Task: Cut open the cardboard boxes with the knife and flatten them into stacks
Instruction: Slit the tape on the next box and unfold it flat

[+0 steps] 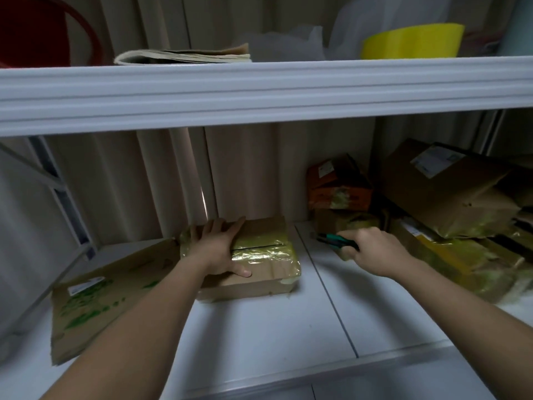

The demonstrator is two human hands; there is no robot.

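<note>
A small brown cardboard box point(268, 272) wrapped in yellowish tape stands on the white shelf point(288, 321), with a dark slit running along its taped top. My left hand point(217, 246) lies flat on the box's left part, fingers spread, thumb at the front edge. My right hand point(372, 249) is to the right of the box and grips a knife point(331, 239) with a green and black handle; its tip points left toward the box, a short gap away. A flattened cardboard piece point(98, 301) lies left of the box.
A pile of taped cardboard boxes point(450, 197) fills the right of the shelf, with an orange box point(337, 189) among them. The upper shelf edge point(259, 90) crosses overhead, bearing folded paper point(184, 56) and a yellow tub point(412, 41). A metal wall stands behind.
</note>
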